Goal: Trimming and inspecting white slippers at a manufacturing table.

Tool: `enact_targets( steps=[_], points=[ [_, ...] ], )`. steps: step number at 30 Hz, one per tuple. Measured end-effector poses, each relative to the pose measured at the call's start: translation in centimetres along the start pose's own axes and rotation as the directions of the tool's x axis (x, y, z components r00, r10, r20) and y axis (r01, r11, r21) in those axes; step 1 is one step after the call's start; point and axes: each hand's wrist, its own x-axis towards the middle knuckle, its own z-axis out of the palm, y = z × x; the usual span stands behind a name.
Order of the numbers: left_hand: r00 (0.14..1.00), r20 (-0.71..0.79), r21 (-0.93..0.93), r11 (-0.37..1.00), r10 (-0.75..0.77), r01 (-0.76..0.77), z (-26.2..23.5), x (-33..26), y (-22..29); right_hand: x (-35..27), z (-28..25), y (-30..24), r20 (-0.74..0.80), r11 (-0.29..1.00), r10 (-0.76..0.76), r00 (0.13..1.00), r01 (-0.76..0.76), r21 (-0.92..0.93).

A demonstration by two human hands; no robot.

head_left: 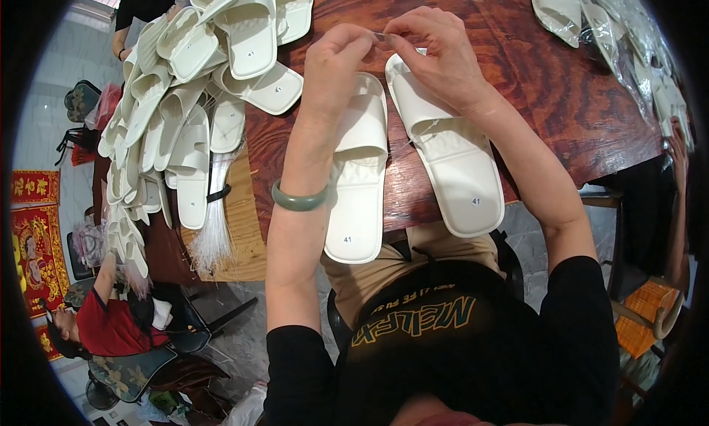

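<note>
Near the table's far middle, my left hand (336,60) and my right hand (439,57) meet with fingertips pinched. Between them shows a short bit of a thin strand (379,37), mostly hidden by the fingers. Below my left wrist lies a white slipper (358,201), sole toward me, its heel jutting past the table edge. A second white slipper (461,171) slants under my right hand, its heel also over the edge. The toe ends of both are partly covered by my hands. A green bangle circles my left forearm.
A heap of white slippers (188,49) covers the table's left side. Beside it, a bundle of clear plastic strands (214,230) hangs over a plywood board (247,241). Plastic-wrapped slippers (605,35) lie at the far right of the brown table (561,123). Other people sit around it.
</note>
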Motion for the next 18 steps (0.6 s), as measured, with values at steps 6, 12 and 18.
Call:
enact_targets(
  steps=[6, 12, 18],
  points=[
    [1.000, -0.012, 0.009, 1.000, -0.021, 0.022, 0.26, -0.15, 0.21, -0.08, -0.03, 0.00, 0.001, 1.000, -0.005, 1.000, 0.005, 0.002],
    [1.000, 0.013, 0.049, 0.999, -0.007, 0.006, 0.06, -0.10, -0.10, 0.00, -0.08, -0.25, 0.016, 1.000, 0.003, 1.000, -0.003, 0.003],
    [1.000, 0.020, 0.049, 0.999, -0.008, 0.007, 0.10, -0.09, 0.05, 0.00, 0.14, 0.19, -0.020, 1.000, -0.026, 0.999, 0.026, 0.001]
  ],
)
